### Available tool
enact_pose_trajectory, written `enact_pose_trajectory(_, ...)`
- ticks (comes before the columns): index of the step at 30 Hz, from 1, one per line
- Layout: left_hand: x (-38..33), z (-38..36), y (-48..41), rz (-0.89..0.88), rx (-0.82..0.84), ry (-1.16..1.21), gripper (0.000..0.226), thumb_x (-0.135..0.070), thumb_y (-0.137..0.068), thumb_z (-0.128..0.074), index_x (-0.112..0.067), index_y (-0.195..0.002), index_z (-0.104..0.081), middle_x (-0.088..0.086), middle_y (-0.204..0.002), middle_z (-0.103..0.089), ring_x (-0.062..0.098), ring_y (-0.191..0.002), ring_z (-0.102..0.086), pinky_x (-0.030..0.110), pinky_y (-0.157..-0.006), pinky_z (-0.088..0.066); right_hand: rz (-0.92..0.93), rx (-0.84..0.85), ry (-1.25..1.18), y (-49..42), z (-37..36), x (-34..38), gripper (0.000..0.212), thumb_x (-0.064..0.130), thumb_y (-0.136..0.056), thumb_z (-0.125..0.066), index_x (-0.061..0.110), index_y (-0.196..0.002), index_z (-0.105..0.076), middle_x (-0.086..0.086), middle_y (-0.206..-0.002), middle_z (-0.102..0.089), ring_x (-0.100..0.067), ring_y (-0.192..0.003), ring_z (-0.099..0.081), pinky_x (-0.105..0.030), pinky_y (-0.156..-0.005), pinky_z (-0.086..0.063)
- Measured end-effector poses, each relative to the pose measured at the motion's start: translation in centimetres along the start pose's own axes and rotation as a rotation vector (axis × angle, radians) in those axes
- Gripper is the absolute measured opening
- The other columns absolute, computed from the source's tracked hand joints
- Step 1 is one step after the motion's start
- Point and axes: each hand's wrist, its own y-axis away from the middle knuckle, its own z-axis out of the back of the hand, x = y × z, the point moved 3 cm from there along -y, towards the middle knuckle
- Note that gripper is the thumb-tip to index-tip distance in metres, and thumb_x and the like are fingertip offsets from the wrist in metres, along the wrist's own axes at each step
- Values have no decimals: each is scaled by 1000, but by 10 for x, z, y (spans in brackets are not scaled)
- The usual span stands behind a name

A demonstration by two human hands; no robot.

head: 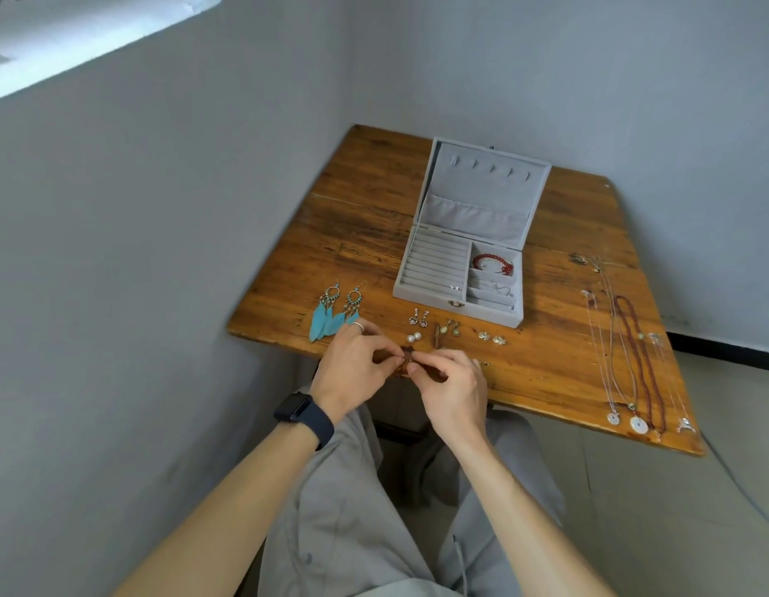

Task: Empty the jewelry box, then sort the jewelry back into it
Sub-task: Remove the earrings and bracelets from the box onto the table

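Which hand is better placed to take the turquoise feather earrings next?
Probably the left hand: it sits right beside the feather earrings; the right hand lies farther across. Both pinch a small piece.

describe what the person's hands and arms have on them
No sleeves show on either arm. The left hand has a dark, rounded-square smartwatch on a dark band at the wrist, and a thin silver ring on one finger. The right hand and its wrist wear nothing that shows.
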Motion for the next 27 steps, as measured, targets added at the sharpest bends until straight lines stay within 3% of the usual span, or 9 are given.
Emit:
enact_pose_trajectory(7,-1,-1,-1,8,-8,-29,11,-34,-88,-73,-33,-98,-76,-9,-108,-54,8,-107,-47,28,-89,-47,-16,-6,-6,0,-2,-1,19,29,-84,-78,24,-103,-79,7,-105,-66,-7,-97,-49,-23,-78,-36)
enact_pose_trajectory(12,0,-1,-1,7,-8,-32,12,-36,-88,-72,-34,-100,-76,-10,-109,-55,7,-106,-47,23,-85,-43,6,-20,8,0,-3,-1,16,28,-84,-77,26,-100,-79,7,-102,-66,-11,-95,-49,-25,-76,-32)
enact_pose_trajectory(27,-2,2,-2,-29,30,-50,17,-35,-88,-73,-31,-104,-76,-11,-111,-57,8,-107,-52,28,-91,-49,3,33,-26,2,3,-3,23,28,-84,-78,22,-107,-77,6,-110,-63,-13,-100,-55,-33,-85,-51)
